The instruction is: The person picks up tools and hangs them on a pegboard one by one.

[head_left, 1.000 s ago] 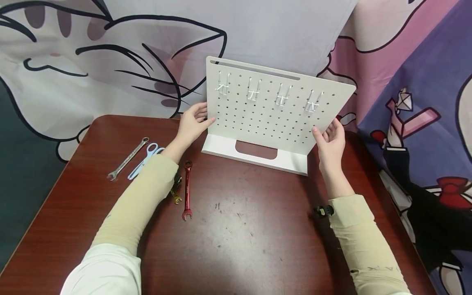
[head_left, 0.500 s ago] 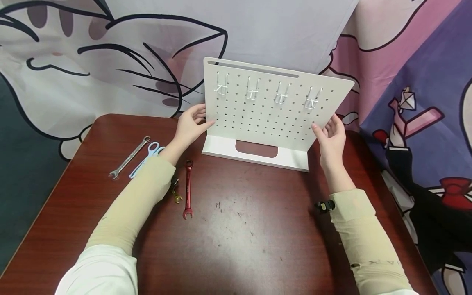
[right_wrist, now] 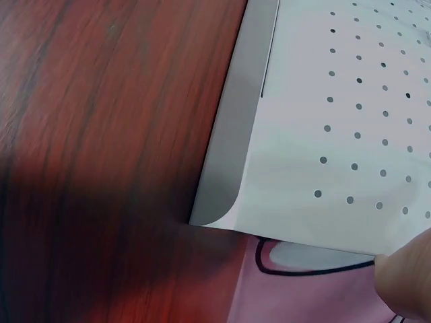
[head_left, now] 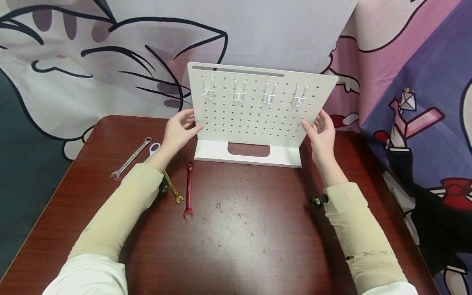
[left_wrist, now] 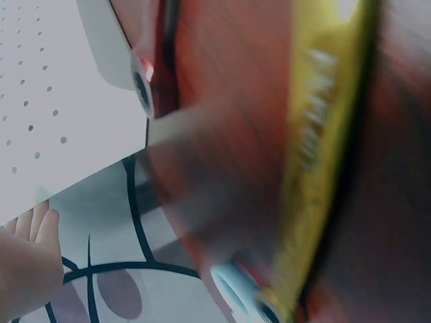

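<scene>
A white pegboard stand (head_left: 254, 119) stands upright at the back of the table, its base toward me, with several wire hooks (head_left: 239, 91) in a row near its top. My left hand (head_left: 178, 130) grips its left edge, thumb on the front face and fingers behind. On the opposite edge my right hand (head_left: 321, 137) holds it the same way; the right wrist view shows only part of this hand (right_wrist: 407, 276). Near the left forearm lie a red wrench (head_left: 189, 190) and a yellow-gold wrench (head_left: 172, 187), the latter partly covered by the sleeve.
Farther left on the brown table (head_left: 243, 229) lie a silver wrench (head_left: 130, 159) and light blue scissors (head_left: 155, 148), mostly hidden by the left arm. A cartoon-printed cloth (head_left: 273, 37) hangs right behind the table.
Both hands have shifted the pegboard stand to the left, and it faces me more squarely. The left forearm now covers more of the scissors and less of the yellow-gold wrench.
</scene>
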Available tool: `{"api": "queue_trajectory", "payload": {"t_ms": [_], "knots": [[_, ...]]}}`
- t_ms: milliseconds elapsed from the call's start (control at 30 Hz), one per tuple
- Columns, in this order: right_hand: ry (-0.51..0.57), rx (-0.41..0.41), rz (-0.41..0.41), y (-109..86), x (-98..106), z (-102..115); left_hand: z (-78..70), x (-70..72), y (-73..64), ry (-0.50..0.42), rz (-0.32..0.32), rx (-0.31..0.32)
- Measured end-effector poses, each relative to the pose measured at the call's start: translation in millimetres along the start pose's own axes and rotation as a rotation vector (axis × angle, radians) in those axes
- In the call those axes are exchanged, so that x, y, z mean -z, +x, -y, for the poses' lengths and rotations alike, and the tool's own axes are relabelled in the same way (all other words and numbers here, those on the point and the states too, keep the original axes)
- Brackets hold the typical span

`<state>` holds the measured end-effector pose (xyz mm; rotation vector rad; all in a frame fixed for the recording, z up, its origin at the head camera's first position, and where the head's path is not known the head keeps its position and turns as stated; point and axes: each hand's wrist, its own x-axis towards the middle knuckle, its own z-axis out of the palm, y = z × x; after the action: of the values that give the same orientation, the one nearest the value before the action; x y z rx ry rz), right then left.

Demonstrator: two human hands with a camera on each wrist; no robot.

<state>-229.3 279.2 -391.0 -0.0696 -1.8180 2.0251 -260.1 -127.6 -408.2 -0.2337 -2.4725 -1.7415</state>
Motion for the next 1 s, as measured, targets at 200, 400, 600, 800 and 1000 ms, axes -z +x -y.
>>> {"api": "queue_trajectory", "payload": {"t_ms": [200,400,600,800,1000], "knots": [[-0.041,-0.002,0.027,-2.2,-10,-2,3.6,12.4,-7.2,0.004,-0.017,0.014],[-0.058,0.003,0.064,-3.5,-17,-3,4.1,22.2,-13.6,-0.016,-0.037,0.015],[-0.099,0.007,0.078,-3.6,-20,-4,6.5,26.4,-15.0,-0.05,-0.037,0.02],[-0.227,0.037,0.089,-2.0,-16,-2,7.0,26.9,-16.3,-0.051,-0.034,0.017],[-0.272,0.111,0.074,8.2,-9,9,8.6,26.8,-15.4,-0.045,-0.031,0.018]]}}
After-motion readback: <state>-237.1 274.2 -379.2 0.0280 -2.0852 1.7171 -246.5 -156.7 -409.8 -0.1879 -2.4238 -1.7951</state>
